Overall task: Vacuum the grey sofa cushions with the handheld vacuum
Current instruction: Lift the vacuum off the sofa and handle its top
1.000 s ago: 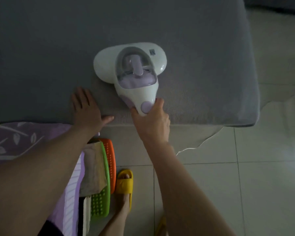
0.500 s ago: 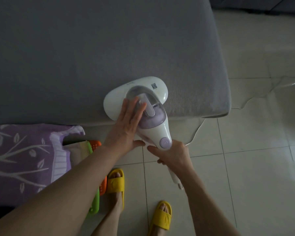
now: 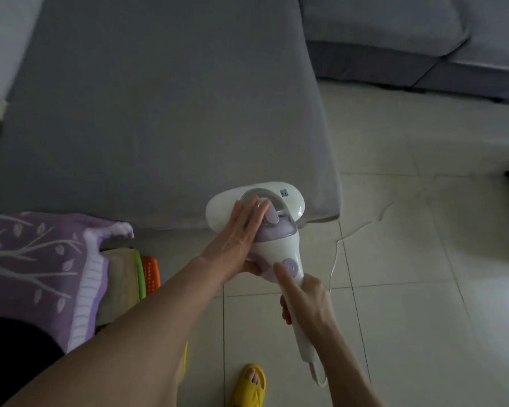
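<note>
Vacuum now sits at the near right corner of the grey cushion, head overhanging the front edge; a second ago it was fully on the cushion, further in. Left hand, flat on the cushion then, lies with straight fingers over the clear dust cup, thumb under the body. Right hand grips the handle as before, thumb beside the purple button. Cord trails over floor tiles. Yellow slipper below; purple cloth at left.
</note>
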